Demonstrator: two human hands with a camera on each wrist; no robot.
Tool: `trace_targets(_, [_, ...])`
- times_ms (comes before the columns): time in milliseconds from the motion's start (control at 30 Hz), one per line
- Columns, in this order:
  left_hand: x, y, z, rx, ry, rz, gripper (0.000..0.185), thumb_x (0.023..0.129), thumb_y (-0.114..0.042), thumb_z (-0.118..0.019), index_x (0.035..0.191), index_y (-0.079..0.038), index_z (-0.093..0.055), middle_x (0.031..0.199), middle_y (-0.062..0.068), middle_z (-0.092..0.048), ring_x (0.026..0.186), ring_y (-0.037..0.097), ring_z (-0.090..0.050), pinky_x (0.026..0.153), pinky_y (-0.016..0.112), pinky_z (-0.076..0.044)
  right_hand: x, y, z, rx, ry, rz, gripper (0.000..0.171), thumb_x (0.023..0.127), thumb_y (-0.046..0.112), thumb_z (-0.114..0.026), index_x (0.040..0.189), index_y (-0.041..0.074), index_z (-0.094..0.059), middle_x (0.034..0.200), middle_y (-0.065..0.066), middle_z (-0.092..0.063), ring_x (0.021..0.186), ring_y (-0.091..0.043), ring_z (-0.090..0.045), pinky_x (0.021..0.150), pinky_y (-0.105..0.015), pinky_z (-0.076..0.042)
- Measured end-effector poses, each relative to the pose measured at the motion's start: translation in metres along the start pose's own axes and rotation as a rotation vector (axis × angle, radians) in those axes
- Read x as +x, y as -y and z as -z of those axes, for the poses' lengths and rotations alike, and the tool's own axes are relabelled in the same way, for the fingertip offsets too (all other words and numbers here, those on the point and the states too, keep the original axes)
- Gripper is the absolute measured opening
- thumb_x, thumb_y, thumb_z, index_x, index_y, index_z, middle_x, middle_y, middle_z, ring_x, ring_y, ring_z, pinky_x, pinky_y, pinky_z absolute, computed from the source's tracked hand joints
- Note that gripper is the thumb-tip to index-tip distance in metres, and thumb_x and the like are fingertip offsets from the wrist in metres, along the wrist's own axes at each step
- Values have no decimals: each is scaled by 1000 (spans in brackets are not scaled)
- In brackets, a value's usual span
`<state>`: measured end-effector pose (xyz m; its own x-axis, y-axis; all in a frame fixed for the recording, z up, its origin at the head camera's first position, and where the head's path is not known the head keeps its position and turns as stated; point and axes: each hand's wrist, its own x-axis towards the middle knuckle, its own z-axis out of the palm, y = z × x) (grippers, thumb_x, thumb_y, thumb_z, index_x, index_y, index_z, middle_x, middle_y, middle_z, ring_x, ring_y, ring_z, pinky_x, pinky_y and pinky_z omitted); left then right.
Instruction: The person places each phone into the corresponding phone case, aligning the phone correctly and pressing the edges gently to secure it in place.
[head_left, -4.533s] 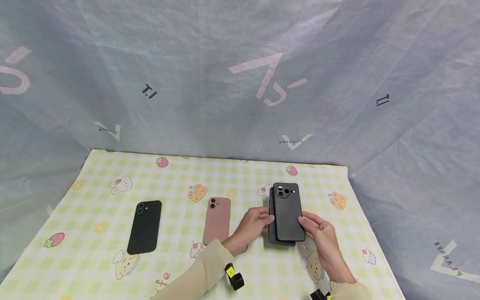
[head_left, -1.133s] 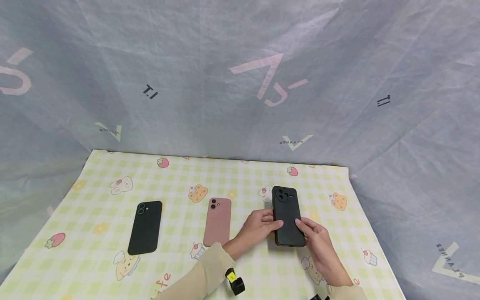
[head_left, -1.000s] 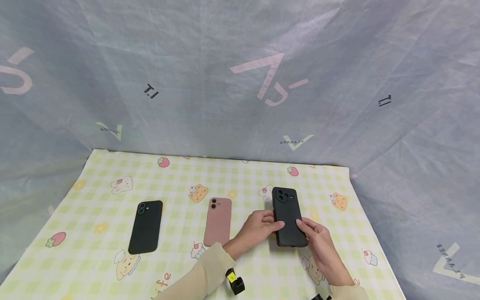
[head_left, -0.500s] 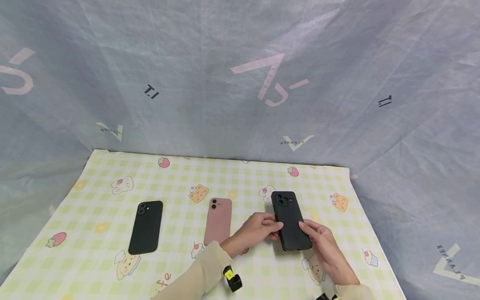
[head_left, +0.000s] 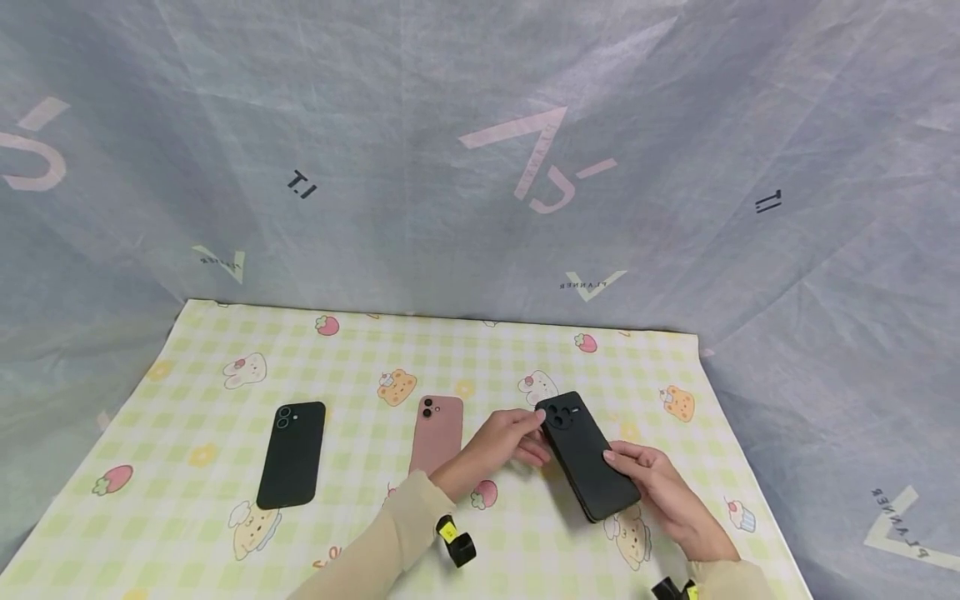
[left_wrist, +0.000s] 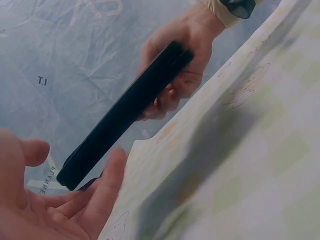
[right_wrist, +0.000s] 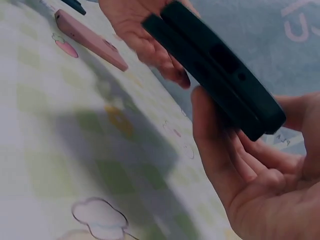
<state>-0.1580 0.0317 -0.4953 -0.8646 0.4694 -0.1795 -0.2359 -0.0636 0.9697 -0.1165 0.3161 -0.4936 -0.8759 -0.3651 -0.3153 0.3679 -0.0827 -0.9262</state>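
My right hand (head_left: 656, 487) holds a phone with a black phone case (head_left: 588, 462), pinching its right long side with the thumb on top and fingers beneath. The round camera area (head_left: 560, 414) faces up at the far left end. In the right wrist view, the case and phone (right_wrist: 225, 70) show as two layers with a groove between them. My left hand (head_left: 504, 446) is at the camera end, its thumb overlapping that corner. In the left wrist view, the left fingers (left_wrist: 107, 192) are loosely extended under the end of the black stack (left_wrist: 125, 112), the thumb apart from it.
A pink phone (head_left: 437, 433) lies left of my hands, partly behind my left forearm. Farther left is a dark phone (head_left: 292, 454). All are on a green checked tablecloth (head_left: 352, 467) with cartoon prints; a grey-blue curtain (head_left: 405, 208) hangs behind.
Earlier, a grey phone lay over a second dark slab; now the black case is on top. The stack has turned, its near end swinging right, and my left hand has slid toward the camera end.
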Motion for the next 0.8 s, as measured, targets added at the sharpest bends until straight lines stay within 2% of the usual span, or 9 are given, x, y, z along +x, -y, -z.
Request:
trace_targets(100, [0,-3,2,-9,4,16,53,114,-39,-54,104,11,-67,94,30,-76,85,44,-79,79,49,-67,0,2,8,-23,93,-13,26,114,11,-53,125,14,-76,116,0,-78,105,-14,-76,91,-28,-62])
trace_targets(200, [0,-4,3,9,29,31,52,114,-39,-54,110,11,-69,90,28,-76,77,36,-79,79,52,-66,1,5,14,-64,150,-32,26,114,10,-52,127,12,-74,118,1,-77,108,-14,-75,93,-28,-61])
trace_targets(333, [1,-2,2,45,84,50,49,114,-37,-55,122,9,-71,87,26,-77,67,22,-77,77,46,-67,2,9,20,-119,236,-44,26,113,9,-50,126,7,-73,118,-1,-77,108,-14,-74,92,-28,-61])
trace_targets(467, [0,2,2,53,126,50,42,114,-30,-57,122,9,-70,87,23,-78,66,23,-77,72,38,-67,4,10,23,-129,316,-53,28,113,6,-49,128,3,-73,116,-5,-79,105,-16,-76,91,-30,-62])
trace_targets(567, [-1,3,1,46,138,40,35,113,-24,-58,119,8,-70,89,20,-78,71,30,-79,72,37,-67,6,10,25,-122,338,-60,28,113,4,-49,128,2,-72,114,-7,-80,102,-17,-78,89,-30,-63])
trace_targets(733, [-4,3,-1,42,112,31,30,113,-23,-59,114,5,-70,86,19,-78,78,43,-78,75,36,-67,7,13,26,-127,327,-73,27,112,4,-50,127,2,-73,112,-7,-81,99,-17,-79,85,-28,-64])
trace_targets(800, [-5,4,-2,39,93,26,29,112,-23,-60,113,4,-70,86,18,-78,76,41,-79,74,36,-67,8,14,26,-137,308,-76,27,112,5,-51,127,3,-73,111,-6,-81,98,-16,-79,85,-28,-64])
